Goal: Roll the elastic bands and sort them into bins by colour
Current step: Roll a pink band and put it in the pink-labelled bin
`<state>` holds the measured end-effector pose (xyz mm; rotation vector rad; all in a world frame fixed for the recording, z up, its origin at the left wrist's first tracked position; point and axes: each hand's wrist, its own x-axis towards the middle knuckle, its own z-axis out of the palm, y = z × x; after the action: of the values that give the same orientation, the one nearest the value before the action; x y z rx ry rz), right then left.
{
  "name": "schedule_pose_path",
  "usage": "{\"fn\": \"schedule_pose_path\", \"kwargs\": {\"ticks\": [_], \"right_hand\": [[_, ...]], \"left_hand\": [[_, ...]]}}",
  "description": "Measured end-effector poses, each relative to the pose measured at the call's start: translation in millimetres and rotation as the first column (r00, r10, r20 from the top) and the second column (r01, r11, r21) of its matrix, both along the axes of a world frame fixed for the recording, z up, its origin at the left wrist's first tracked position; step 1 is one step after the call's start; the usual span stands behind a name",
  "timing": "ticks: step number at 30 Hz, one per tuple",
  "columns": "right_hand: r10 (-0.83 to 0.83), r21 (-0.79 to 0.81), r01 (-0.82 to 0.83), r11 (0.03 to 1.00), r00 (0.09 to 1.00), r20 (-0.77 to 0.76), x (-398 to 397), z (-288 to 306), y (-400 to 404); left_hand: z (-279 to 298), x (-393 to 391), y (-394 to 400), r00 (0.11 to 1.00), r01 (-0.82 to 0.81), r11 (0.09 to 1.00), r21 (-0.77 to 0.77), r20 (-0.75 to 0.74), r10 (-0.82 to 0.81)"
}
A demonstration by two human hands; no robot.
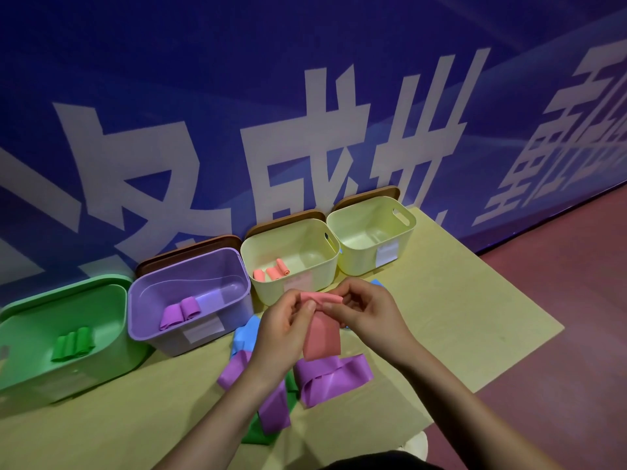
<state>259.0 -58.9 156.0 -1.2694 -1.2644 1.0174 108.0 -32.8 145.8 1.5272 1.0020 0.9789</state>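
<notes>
Left hand [288, 320] and right hand [364, 312] both pinch top end of pink flat elastic band [321, 329], held in air above middle of pale wooden board [458, 320]. Fingers curled on short rolled part; roll axis runs left-right between hands. Loose tail hangs down toward person. Cream plastic bin with pink rolls [295, 283] stands just behind hands, at board's far edge, about equally near both hands.

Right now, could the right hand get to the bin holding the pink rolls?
Probably yes. The right hand pinches the pink band just in front of the bin with pink rolls, and nothing stands between them. The left hand grips the band too.
</notes>
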Motion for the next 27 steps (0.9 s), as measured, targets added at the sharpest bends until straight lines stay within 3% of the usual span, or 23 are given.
{"fn": "schedule_pose_path", "kwargs": {"ticks": [2,6,8,14,18,21,24,27], "right_hand": [[-0.024,0.045,0.023,0.999,1.0,0.017,-2.0,-0.5,0.5],[-0.126,0.155,0.102,0.983,0.981,0.147,-1.9,-3.0,4.3],[-0.167,0.233,0.11,0.966,0.956,0.242,1.6,-4.0,5.3],[-0.216,0.389,0.029,0.921,0.868,0.447,8.3,-13.6,2.5],[-0.114,0.383,-0.103,0.918,0.857,0.502,10.6,-11.9,-0.3],[0.017,0.241,-0.12,0.963,0.921,0.388,9.5,-7.5,-4.5],[0.042,0.067,-0.054,0.996,0.986,0.162,3.8,-3.4,-7.0],[0.119,-0.059,-0.117,0.991,0.992,0.032,2.0,0.7,-6.6]], "left_hand": [[-0.8,2.7,0.0,0.998,-0.024,0.998,-0.054,0.057,0.027],[3.1,10.3,-2.1,0.957,-0.039,0.926,-0.376,0.251,0.143],[4.9,11.7,-4.2,0.952,-0.046,0.879,-0.475,0.245,0.182],[6.7,5.8,-4.3,0.957,0.025,0.871,-0.49,0.262,0.12],[3.4,5.0,-3.9,0.965,-0.024,0.888,-0.46,0.221,0.14],[3.9,3.2,-3.4,0.963,-0.052,0.901,-0.431,0.217,0.159],[8.3,1.9,-5.2,0.972,-0.023,0.928,-0.372,0.209,0.108],[11.0,1.1,-9.0,0.986,0.009,0.95,-0.311,0.163,0.044]]}}
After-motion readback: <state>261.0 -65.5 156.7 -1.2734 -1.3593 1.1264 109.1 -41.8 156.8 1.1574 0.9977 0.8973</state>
